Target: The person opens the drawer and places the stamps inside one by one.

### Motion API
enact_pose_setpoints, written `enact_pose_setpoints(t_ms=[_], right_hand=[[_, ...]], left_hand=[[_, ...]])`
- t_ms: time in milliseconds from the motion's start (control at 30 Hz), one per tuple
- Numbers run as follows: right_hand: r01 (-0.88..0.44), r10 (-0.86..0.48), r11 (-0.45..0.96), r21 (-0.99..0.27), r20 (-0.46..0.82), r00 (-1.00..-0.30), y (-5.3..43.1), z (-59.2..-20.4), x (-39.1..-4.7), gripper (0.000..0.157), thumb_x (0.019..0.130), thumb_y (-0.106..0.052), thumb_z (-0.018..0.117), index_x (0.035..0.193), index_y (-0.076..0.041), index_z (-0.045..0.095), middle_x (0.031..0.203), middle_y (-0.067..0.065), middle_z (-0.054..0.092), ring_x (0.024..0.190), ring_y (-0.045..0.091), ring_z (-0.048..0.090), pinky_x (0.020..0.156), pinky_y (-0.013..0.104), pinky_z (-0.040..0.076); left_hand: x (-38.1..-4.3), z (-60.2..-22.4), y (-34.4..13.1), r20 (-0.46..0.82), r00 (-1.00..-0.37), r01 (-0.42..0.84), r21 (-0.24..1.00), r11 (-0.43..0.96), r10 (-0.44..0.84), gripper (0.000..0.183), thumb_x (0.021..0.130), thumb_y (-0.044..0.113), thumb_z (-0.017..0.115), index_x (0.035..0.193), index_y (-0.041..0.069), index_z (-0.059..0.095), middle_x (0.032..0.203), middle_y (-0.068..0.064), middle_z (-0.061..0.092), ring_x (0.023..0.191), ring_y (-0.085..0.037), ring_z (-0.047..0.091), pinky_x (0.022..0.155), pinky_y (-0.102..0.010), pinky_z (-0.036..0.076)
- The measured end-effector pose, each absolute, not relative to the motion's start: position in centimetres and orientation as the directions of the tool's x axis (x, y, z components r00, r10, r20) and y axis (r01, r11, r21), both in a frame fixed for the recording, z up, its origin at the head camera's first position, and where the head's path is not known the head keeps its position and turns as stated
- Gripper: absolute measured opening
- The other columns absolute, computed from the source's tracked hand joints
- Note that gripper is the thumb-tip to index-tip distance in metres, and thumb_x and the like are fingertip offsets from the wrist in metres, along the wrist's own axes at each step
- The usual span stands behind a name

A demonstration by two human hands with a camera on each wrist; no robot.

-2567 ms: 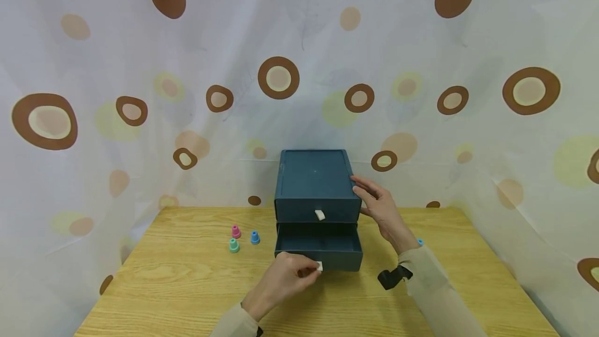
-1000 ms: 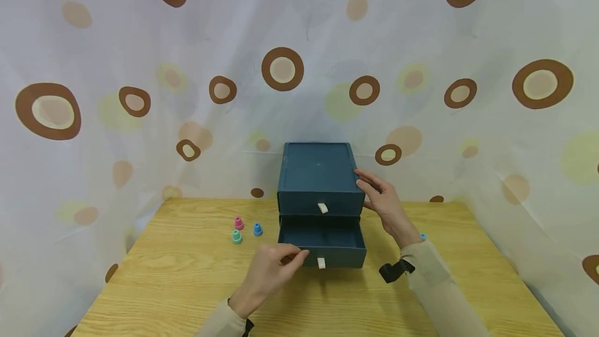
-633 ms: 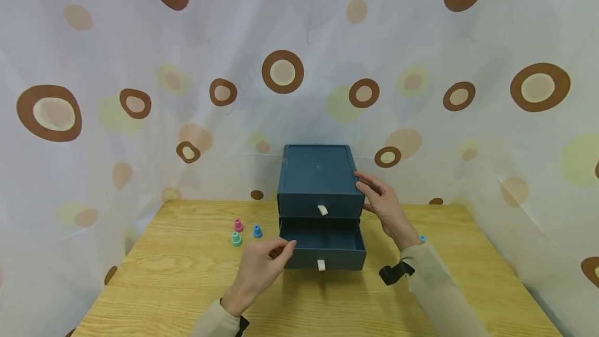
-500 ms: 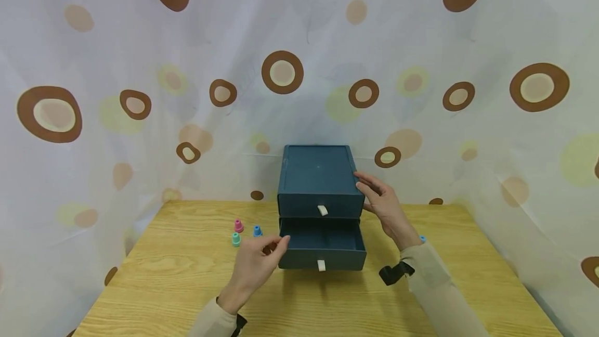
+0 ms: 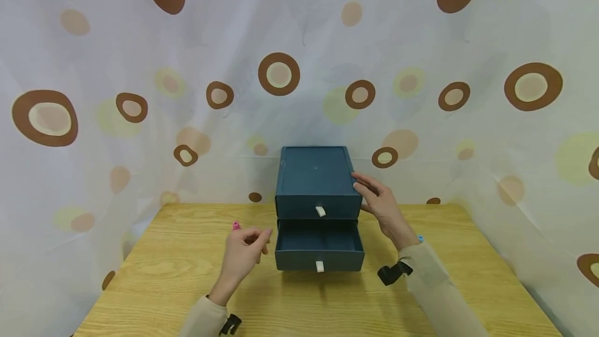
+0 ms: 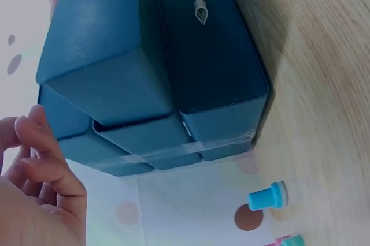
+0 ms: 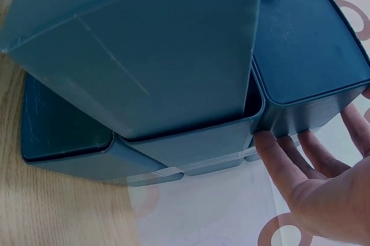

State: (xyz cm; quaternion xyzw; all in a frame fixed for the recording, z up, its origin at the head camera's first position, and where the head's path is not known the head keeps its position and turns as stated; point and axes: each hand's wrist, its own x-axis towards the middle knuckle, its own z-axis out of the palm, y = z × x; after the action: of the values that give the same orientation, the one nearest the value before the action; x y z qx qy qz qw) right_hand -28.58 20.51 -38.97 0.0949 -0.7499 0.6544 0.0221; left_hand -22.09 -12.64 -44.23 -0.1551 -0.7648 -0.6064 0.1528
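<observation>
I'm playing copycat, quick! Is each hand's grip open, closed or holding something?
Left hand: open, loosely curled, holding nothing.
Right hand: open, touching the side of the drawer unit.

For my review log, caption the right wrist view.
Right hand touching a blue drawer unit, its middle drawer pulled open.

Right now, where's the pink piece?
In the head view the pink piece is on the table, left of the drawer unit, partly hidden behind the left hand. The left wrist view shows a sliver at the bottom edge, beside the teal piece.
</observation>
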Motion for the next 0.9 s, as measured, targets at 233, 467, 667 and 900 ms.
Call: enact_pose_setpoints(t_ms=[233,467,667,900], right_hand=[[-0.158,-0.108,0.118,-0.98,0.146,-0.983,20.5,-39.0,-28.6,0.058,0.1,-0.041,0.055,0.149,-0.015,0.042,0.156,0.013,0.034,0.146,0.033,0.029,0.108,0.061,0.037],[-0.156,-0.107,0.119,-0.981,0.144,-0.984,20.5,-38.8,-28.6,0.056,0.1,-0.04,0.055,0.149,-0.015,0.043,0.155,0.013,0.034,0.145,0.033,0.029,0.108,0.061,0.036],[-0.15,-0.105,0.112,-0.982,0.138,-0.985,20.5,-38.7,-28.5,0.054,0.101,-0.038,0.054,0.149,-0.015,0.043,0.155,0.013,0.034,0.146,0.033,0.029,0.109,0.06,0.036],[-0.143,-0.095,0.111,-0.983,0.133,-0.987,20.5,-39.0,-28.6,0.055,0.1,-0.041,0.055,0.148,-0.016,0.044,0.154,0.011,0.036,0.145,0.032,0.03,0.108,0.06,0.037]], left_hand=[[-23.1,-44.8,-14.1,0.226,-0.962,0.25,0.954,0.168,0.151,0.031,0.095,0.031,0.066,0.076,0.006,0.07,0.063,-0.007,0.063,0.046,-0.014,0.054,0.044,-0.024,0.042],[-24.2,-45.5,-15.8,0.087,-0.974,0.131,0.97,0.206,0.208,0.029,0.097,0.027,0.063,0.087,0.001,0.071,0.073,-0.007,0.067,0.058,-0.016,0.062,0.047,-0.021,0.04],[-24.8,-46.3,-17.7,0.036,-0.99,0.065,0.975,0.212,0.138,0.027,0.098,0.026,0.062,0.092,0.001,0.071,0.077,-0.007,0.068,0.066,-0.019,0.066,0.051,-0.023,0.044],[-25.3,-47.1,-19.2,-0.015,-0.999,-0.004,0.977,0.213,0.05,0.027,0.097,0.026,0.063,0.091,0.001,0.072,0.08,-0.008,0.07,0.069,-0.018,0.065,0.053,-0.025,0.045]])
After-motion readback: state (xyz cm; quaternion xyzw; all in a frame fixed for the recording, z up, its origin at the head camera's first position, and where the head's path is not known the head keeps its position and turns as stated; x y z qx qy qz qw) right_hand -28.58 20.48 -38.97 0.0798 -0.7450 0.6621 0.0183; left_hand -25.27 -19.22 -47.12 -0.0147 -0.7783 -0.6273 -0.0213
